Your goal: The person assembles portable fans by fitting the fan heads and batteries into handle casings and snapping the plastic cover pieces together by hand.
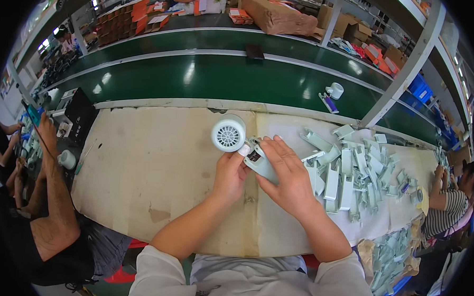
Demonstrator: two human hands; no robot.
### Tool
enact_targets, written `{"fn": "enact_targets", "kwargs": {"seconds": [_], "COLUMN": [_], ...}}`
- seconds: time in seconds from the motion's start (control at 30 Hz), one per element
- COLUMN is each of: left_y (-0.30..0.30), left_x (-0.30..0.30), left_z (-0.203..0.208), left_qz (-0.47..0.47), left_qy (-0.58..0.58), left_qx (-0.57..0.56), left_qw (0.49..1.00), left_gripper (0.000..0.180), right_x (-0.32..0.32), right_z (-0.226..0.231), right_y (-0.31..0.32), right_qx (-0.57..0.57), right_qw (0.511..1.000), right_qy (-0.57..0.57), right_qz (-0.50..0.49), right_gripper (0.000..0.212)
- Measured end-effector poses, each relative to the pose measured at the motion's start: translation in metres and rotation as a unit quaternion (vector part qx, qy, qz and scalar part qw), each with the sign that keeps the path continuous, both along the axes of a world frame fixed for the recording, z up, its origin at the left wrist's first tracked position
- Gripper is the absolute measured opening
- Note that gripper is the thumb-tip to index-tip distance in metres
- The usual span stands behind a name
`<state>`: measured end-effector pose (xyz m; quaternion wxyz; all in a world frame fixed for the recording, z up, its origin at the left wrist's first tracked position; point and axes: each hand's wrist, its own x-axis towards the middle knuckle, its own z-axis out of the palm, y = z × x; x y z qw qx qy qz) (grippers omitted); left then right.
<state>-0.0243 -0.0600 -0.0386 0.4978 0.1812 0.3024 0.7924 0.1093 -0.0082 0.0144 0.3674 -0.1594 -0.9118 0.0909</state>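
A pale green hair dryer (229,133) with a round slotted grille is held over the table in front of me. My left hand (231,174) grips it just below the head, thumb and fingers closed round the neck. Dark inner parts show in its opened handle (255,156). My right hand (286,172) presses along a pale green handle piece (263,168), thumb on the near side and fingers over the far side. The right palm and fingers hide much of that piece. Beside the right hand lies a heap of loose pale green handle shells (346,177).
A green conveyor belt (154,80) runs beyond the table, carrying another dryer (335,92). A black box (77,115) stands at the left, near a co-worker's arm (56,182). A carton of bagged pale green parts (392,257) sits low at right. A metal post (403,72) rises at far right.
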Motion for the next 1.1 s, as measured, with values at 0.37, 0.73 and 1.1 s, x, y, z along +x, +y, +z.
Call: {"fn": "enact_targets", "kwargs": {"seconds": [0.37, 0.73, 1.1], "left_y": [-0.001, -0.004, -0.014], "left_x": [0.013, -0.011, -0.007], "left_z": [-0.011, 0.011, 0.034], "left_qz": [0.038, 0.039, -0.008], "left_qy": [0.032, 0.038, 0.063], "left_qx": [-0.006, 0.045, 0.038], "left_qw": [0.999, 0.998, 0.997], "left_gripper": [0.030, 0.028, 0.034], "right_x": [-0.007, 0.009, 0.012], "right_z": [-0.015, -0.037, -0.023], "right_y": [0.007, 0.009, 0.005], "right_qx": [-0.020, -0.549, -0.313], "right_qw": [1.000, 0.831, 0.941], "right_qy": [0.012, 0.080, 0.090], "right_qz": [0.014, 0.039, 0.094], "right_gripper": [0.063, 0.035, 0.030]}}
